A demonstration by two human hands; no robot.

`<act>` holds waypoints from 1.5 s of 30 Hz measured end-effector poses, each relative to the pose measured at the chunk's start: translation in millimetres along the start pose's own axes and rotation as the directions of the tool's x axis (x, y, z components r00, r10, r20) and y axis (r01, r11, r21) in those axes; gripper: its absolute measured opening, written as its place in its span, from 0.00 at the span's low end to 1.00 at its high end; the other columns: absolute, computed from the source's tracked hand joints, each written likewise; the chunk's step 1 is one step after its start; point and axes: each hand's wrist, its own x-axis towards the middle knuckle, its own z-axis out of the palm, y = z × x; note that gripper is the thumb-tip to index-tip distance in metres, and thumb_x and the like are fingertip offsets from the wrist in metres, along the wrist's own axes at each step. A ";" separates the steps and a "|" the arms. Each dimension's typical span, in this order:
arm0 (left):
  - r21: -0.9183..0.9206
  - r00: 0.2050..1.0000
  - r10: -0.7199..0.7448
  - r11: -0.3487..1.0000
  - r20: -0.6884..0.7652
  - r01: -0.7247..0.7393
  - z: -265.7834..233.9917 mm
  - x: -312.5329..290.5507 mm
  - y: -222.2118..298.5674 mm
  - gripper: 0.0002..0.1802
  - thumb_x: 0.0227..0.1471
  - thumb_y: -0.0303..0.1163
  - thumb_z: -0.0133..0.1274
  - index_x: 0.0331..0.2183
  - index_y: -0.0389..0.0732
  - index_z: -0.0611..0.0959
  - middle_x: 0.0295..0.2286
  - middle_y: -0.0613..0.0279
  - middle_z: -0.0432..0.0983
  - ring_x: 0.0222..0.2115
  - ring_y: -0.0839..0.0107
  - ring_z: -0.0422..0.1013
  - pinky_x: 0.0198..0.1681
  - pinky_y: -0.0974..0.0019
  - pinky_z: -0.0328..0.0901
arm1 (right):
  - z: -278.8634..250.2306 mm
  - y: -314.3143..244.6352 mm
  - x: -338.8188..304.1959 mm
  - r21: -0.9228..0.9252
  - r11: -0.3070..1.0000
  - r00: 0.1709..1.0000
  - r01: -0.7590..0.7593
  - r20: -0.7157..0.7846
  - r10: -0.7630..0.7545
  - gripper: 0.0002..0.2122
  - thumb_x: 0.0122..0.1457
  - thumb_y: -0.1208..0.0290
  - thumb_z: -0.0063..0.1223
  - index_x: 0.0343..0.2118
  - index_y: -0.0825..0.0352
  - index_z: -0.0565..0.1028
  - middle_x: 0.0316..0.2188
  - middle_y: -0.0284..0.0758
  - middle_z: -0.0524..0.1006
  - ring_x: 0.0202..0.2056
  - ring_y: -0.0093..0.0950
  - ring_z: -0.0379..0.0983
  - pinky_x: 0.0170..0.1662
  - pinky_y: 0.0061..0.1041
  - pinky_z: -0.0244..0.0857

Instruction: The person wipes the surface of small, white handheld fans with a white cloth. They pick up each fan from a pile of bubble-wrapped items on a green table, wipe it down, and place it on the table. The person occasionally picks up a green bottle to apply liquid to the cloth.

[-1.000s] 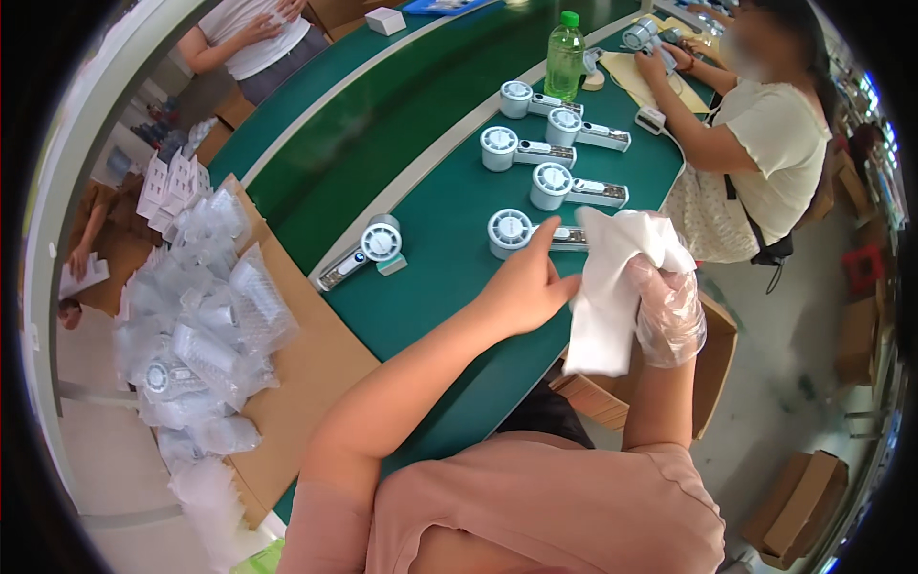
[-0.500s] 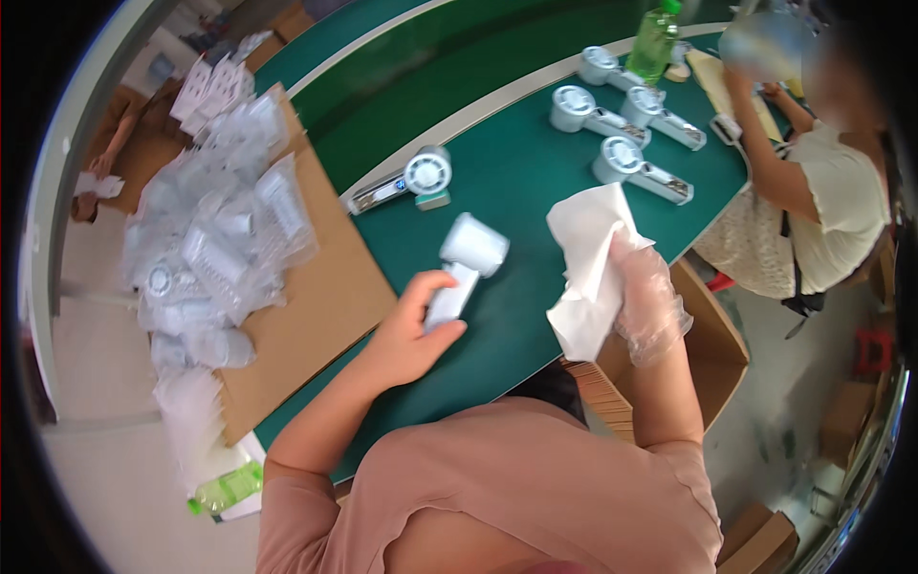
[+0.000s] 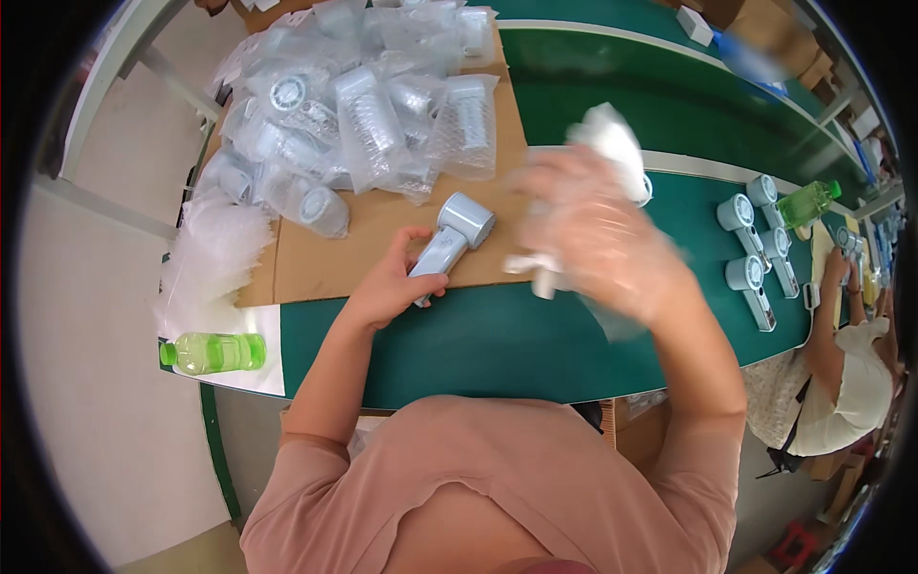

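Our left hand (image 3: 390, 285) holds the fan (image 3: 459, 230) — likely light, slick — sensibly by its handle (image 3: 439, 254). Our right hand (image 3: 588, 222) clutches cloth (image 3: 617, 150).

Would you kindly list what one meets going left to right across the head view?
Green bottle on its side, left hand gripping a pale-blue handheld fan, blurred gloved right hand with white cloth, cluster of four fans.

Green table (image 3: 478, 349) under a cardboard sheet (image 3: 320, 263), pale-blue handheld fans (image 3: 744, 274) and a green-capped bottle (image 3: 805, 205).
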 end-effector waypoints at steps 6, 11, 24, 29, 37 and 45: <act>0.056 0.988 0.118 0.992 -0.100 -0.113 -4.5 8.7 -18.3 0.37 0.44 0.30 0.61 0.54 0.33 0.62 0.37 0.52 0.74 0.38 0.67 0.72 0.41 0.65 0.67 | 84.7 22.5 55.0 0.096 0.979 0.978 -0.181 -0.088 0.189 0.16 0.49 0.71 0.54 0.43 0.62 0.75 0.55 0.43 0.65 0.53 0.45 0.65 0.57 0.40 0.57; 0.111 0.971 0.217 0.972 -0.100 -0.206 -10.4 9.1 -36.4 0.36 0.44 0.32 0.62 0.53 0.32 0.65 0.41 0.50 0.73 0.42 0.66 0.72 0.45 0.65 0.66 | 121.4 35.4 14.5 0.403 0.827 0.889 -0.393 -0.066 0.454 0.22 0.53 0.66 0.53 0.50 0.69 0.69 0.53 0.49 0.67 0.50 0.49 0.66 0.53 0.40 0.60; 0.285 0.939 0.313 0.922 -0.146 -0.263 12.4 7.2 -40.7 0.50 0.39 0.20 0.61 0.60 0.41 0.51 0.38 0.52 0.72 0.40 0.65 0.71 0.43 0.63 0.66 | 179.6 24.9 31.3 0.441 0.843 0.934 -0.306 -0.034 0.357 0.19 0.56 0.59 0.51 0.47 0.63 0.72 0.46 0.46 0.73 0.45 0.44 0.70 0.50 0.38 0.64; 0.184 0.847 0.523 0.845 -0.094 -0.501 12.2 6.4 -68.1 0.51 0.38 0.21 0.62 0.59 0.38 0.52 0.39 0.54 0.70 0.38 0.65 0.71 0.41 0.64 0.66 | 140.4 -11.6 16.2 0.684 0.565 0.769 -0.462 -0.008 0.639 0.17 0.59 0.60 0.48 0.48 0.62 0.72 0.43 0.45 0.75 0.44 0.38 0.73 0.47 0.33 0.67; -0.056 0.892 0.445 0.892 -0.080 -0.449 39.4 17.5 -30.0 0.37 0.42 0.22 0.58 0.52 0.40 0.58 0.36 0.57 0.70 0.35 0.72 0.68 0.37 0.69 0.64 | 139.0 6.1 3.6 0.649 -0.732 0.666 0.209 0.453 0.592 0.17 0.65 0.57 0.38 0.46 0.67 0.69 0.39 0.38 0.74 0.40 0.29 0.72 0.43 0.33 0.69; 0.344 0.736 0.652 0.744 -0.183 -0.573 80.0 49.1 -3.6 0.24 0.46 0.24 0.57 0.44 0.37 0.65 0.37 0.58 0.69 0.37 0.73 0.68 0.40 0.69 0.65 | 134.7 -11.0 3.8 0.865 -0.492 0.572 0.098 0.356 0.739 0.15 0.62 0.63 0.48 0.47 0.66 0.68 0.38 0.36 0.73 0.38 0.27 0.72 0.39 0.31 0.71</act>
